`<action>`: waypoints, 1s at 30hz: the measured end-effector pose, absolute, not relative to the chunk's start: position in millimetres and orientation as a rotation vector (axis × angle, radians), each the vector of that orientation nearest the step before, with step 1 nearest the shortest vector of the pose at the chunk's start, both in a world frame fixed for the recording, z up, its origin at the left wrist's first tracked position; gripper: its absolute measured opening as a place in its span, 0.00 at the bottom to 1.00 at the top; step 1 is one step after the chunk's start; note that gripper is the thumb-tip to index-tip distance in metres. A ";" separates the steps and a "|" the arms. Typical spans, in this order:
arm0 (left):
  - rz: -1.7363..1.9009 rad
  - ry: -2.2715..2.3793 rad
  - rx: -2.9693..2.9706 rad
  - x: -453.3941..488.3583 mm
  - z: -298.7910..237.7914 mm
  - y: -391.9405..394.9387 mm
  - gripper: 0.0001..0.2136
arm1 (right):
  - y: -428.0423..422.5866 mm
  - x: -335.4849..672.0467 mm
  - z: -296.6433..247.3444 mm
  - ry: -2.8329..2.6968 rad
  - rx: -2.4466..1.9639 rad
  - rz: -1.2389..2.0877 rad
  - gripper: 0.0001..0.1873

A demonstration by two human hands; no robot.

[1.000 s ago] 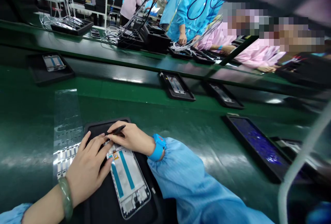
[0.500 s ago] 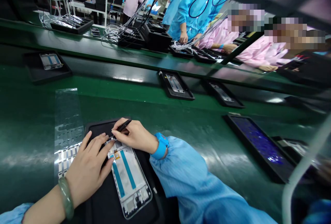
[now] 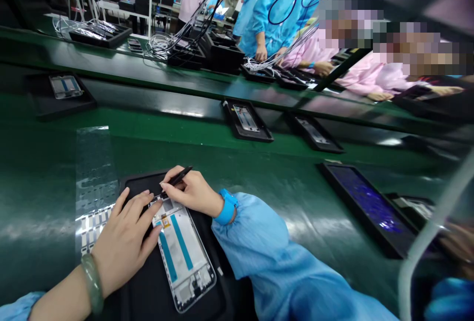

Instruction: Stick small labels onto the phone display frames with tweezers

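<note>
A phone frame (image 3: 187,252) with two blue adhesive strips lies tilted on a black tray (image 3: 142,296). My left hand (image 3: 124,237) rests across the frame's upper left edge with fingers spread, steadying it under the fingertips. Pinched in my right hand (image 3: 194,192) is a pair of black tweezers (image 3: 180,177), the thin tip pointing down at the top end of the frame. What the tip touches is partly covered by my left fingers. To the left of the tray lies a clear sheet of small pale stickers (image 3: 94,224), partly under my left hand.
Trays with phone frames stand farther back: a left tray (image 3: 40,99), a middle tray (image 3: 259,133) and a right one (image 3: 329,144). A black tray of purple film (image 3: 365,202) lies right. A pale curved tube (image 3: 407,276) rises at right. Co-workers stand or sit beyond the bench.
The view has shifted slightly. My right hand and the tweezers have tilted a little at the frame's top end. My left hand stays in place.
</note>
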State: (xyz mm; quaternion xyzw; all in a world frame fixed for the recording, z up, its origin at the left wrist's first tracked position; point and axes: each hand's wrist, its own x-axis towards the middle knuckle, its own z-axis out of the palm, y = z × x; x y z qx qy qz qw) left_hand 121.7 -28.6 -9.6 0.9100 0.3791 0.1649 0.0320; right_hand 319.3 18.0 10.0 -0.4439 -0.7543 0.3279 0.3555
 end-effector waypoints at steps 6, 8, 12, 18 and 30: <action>0.513 1.172 2.791 121.3 -9.7 -28.4 0.17 | 20.4 322.7 3.8 -1.860 -1.160 0.992 0.07; 0.522 1.169 2.790 121.4 -9.4 -28.3 0.17 | 20.7 323.4 1.2 -1.796 -1.143 1.070 0.08; 0.544 1.170 2.782 122.3 -7.8 -28.3 0.16 | 20.0 322.2 -2.6 -1.735 -1.146 1.097 0.09; 0.522 1.170 2.774 122.9 -2.8 -28.4 0.16 | 17.8 318.0 -5.0 -1.696 -1.161 1.006 0.09; 0.484 1.157 2.719 123.0 3.4 -28.7 0.16 | 15.5 316.5 0.6 -1.622 -1.163 1.085 0.06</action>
